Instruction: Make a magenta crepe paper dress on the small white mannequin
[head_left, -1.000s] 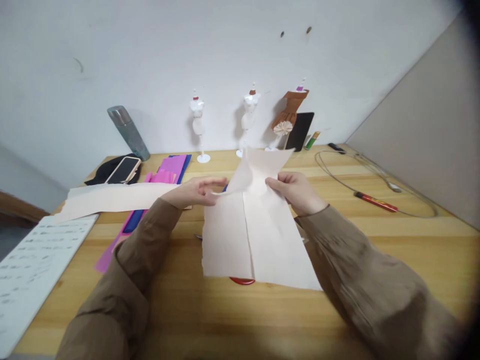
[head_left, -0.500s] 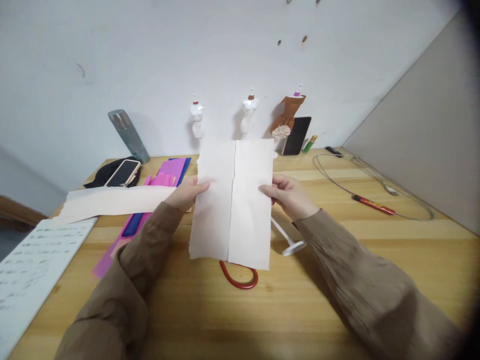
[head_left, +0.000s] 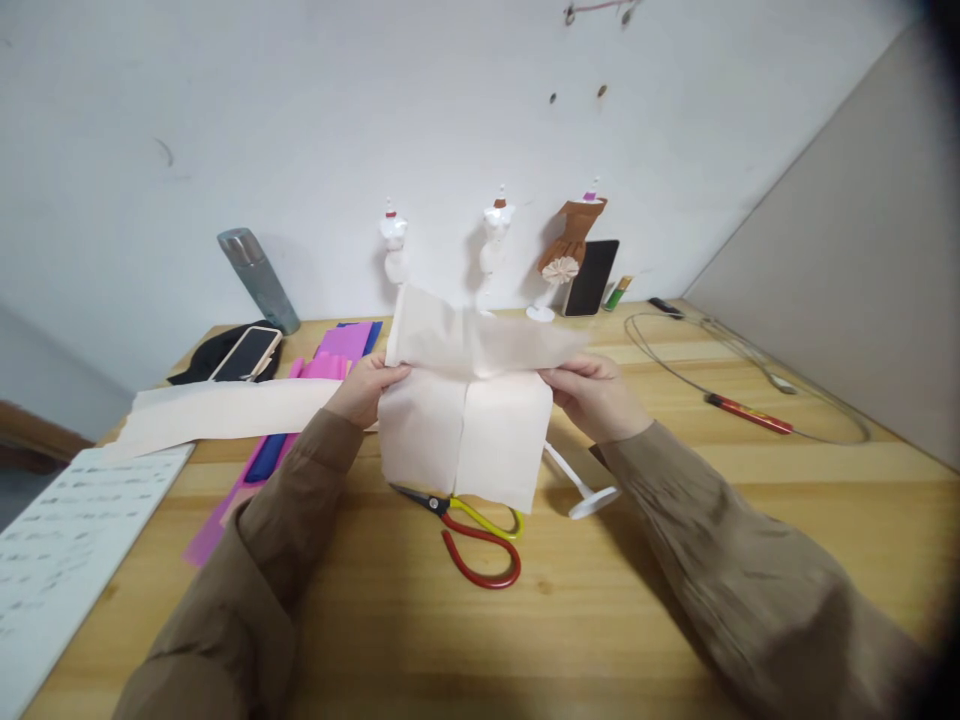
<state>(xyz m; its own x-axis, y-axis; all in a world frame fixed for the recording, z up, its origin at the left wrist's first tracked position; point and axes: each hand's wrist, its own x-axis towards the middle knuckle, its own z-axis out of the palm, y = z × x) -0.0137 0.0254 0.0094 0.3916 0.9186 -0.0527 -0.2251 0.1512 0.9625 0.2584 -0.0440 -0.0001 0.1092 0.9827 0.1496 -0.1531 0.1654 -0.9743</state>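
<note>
Between my two hands I hold up a cream paper sheet (head_left: 499, 430) with a seam running down its middle. Its upper part is bent over along a crosswise line and looks blurred. My left hand (head_left: 367, 388) pinches the left edge, thumb in front. At the right edge my right hand (head_left: 596, 393) is closed on the sheet near the bend. Just under the lower edge lie scissors (head_left: 484, 560) with one red and one yellow handle, partly covered by the sheet. A white stand (head_left: 589, 495) lies on its side by my right wrist.
Miniature dress forms (head_left: 394, 240) stand along the wall, one in a brown dress (head_left: 574, 235). Left are a flask (head_left: 259, 280), a phone (head_left: 247, 352), a cream strip (head_left: 232, 412) and pink sheets (head_left: 345, 342). A cabled red tool (head_left: 748, 413) lies right.
The sheet was upright and flat; its upper part is now bent over across the middle. Its lower edge has risen, showing more of the scissors. Both hands keep their hold.
</note>
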